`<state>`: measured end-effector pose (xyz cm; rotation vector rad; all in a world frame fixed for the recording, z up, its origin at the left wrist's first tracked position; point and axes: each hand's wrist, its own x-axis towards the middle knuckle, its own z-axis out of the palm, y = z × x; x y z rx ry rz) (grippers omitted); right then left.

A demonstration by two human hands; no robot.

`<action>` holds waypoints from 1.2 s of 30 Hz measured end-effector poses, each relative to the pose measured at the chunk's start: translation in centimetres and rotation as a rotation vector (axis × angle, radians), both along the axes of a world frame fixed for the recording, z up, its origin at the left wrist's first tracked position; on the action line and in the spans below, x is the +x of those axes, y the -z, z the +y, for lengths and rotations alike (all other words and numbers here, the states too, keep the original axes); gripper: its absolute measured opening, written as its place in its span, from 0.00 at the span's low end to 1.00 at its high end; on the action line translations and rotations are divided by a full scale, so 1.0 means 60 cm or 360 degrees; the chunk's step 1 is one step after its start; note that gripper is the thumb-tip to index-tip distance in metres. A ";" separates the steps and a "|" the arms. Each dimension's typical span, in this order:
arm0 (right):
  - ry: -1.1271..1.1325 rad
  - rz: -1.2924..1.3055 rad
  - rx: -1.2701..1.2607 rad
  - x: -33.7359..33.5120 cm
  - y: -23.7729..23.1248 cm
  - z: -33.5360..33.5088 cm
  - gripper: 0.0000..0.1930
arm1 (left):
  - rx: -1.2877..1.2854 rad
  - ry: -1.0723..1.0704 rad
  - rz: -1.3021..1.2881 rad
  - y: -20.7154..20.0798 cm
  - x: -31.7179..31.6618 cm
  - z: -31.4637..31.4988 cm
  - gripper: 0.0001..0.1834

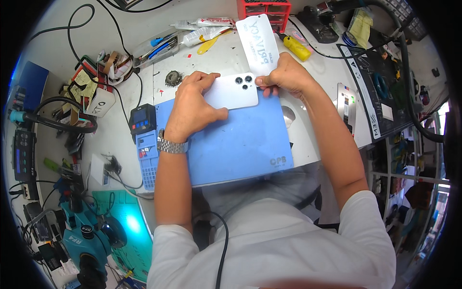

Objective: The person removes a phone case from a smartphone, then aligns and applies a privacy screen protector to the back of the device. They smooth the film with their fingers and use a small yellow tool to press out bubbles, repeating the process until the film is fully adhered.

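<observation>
A white smartphone (226,92) lies sideways, back up, over the far part of a blue work mat (231,149); three round camera lenses show at its right end. My left hand (195,98), a metal watch on its wrist, grips the phone's left end between thumb and fingers. Closed beside the camera end is my right hand (284,77), its thumb at the phone's edge. A thin white sheet (254,41) with rounded corners and mirrored grey lettering slants up from this hand, which appears to pinch its lower end; the exact grip is hidden.
A small black device (143,119) and a blue parts tray (147,156) border the mat's left side. Behind are white tubes (207,34), a red drawer box (264,12) and a yellow bottle (297,48). A teal microscope (86,236) stands at lower left; a black mat (380,91) lies right.
</observation>
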<state>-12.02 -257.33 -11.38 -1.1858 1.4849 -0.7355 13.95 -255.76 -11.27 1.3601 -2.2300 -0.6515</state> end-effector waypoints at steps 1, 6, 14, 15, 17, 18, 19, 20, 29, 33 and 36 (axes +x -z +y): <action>-0.0068 0.0030 0.0044 -0.001 -0.002 0.000 0.11 | -0.0014 -0.0001 0.0008 0.000 0.000 0.000 0.40; -0.0221 0.0060 0.0077 -0.006 -0.010 0.004 0.12 | -0.0022 -0.0019 0.0025 0.000 -0.001 0.000 0.42; -0.0056 -0.0167 -0.0556 0.008 0.002 0.010 0.17 | -0.0281 -0.0060 -0.0013 0.004 0.001 0.005 0.45; -0.0008 -0.0104 -0.0673 0.009 0.004 0.008 0.18 | -0.0297 -0.0049 0.0025 0.007 -0.001 0.005 0.45; -0.0016 -0.0118 -0.0635 0.009 0.007 0.008 0.19 | -0.0404 -0.0073 0.0077 0.011 -0.004 0.004 0.44; -0.0016 -0.0130 -0.0638 0.011 0.008 0.010 0.19 | -0.0461 -0.0085 0.0104 0.013 -0.006 0.003 0.44; -0.0009 -0.0131 -0.0623 0.013 0.009 0.011 0.19 | -0.0475 -0.0125 0.0143 0.015 -0.007 0.002 0.44; -0.0014 -0.0149 -0.0634 0.015 0.009 0.013 0.19 | -0.0488 -0.0164 0.0181 0.016 -0.008 0.002 0.44; 0.0167 -0.0225 -0.0732 0.046 -0.008 0.025 0.15 | -0.0589 -0.0426 0.0288 0.028 -0.016 0.004 0.46; 0.0045 -0.0255 -0.0608 0.063 -0.010 0.037 0.14 | -0.0527 -0.0578 0.0479 0.030 -0.024 0.002 0.46; -0.0035 -0.0306 -0.0620 0.074 -0.006 0.040 0.13 | -0.0501 -0.0607 0.0622 0.029 -0.024 -0.003 0.47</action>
